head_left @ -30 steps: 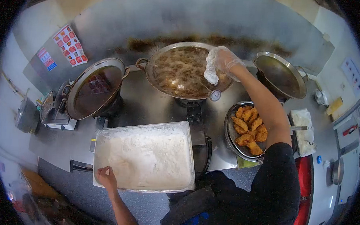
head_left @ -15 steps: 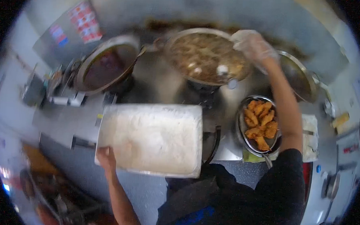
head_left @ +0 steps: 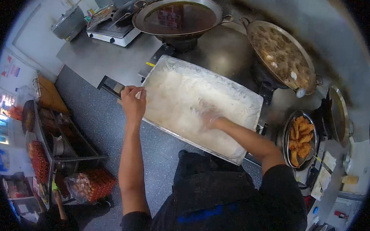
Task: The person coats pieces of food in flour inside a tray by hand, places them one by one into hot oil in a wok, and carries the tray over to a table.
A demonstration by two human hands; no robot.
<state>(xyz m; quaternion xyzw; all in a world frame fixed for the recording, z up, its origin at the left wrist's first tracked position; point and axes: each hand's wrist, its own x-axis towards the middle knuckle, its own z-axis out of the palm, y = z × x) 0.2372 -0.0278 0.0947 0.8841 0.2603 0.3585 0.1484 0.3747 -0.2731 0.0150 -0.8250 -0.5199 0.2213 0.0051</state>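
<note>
A deep metal tray [head_left: 251, 126] of white flour [head_left: 173, 98] stands in front of me, tilted in view. My left hand [head_left: 133, 101] is closed around the tray's left rim. In the flour, toward the tray's right half, is my right hand [head_left: 207, 115] in a clear glove; its fingers are buried and blurred, so what they hold is hidden. Beyond the tray's right end, a wide wok [head_left: 284, 54] holds bubbling oil with pale pieces in it. A round thermometer dial [head_left: 300, 92] sits at its near rim.
Fried chicken pieces [head_left: 300, 139] fill a strainer bowl [head_left: 284, 136] on the right. A second oil wok [head_left: 181, 18] stands behind the tray, a third [head_left: 337, 118] far right. At lower left are a rack [head_left: 78, 157], a red net sack [head_left: 91, 185] and another person's hand [head_left: 57, 197].
My right hand has come down from the bubbling wok into the flour. My left hand stays at the tray's left rim. The view has swung left.
</note>
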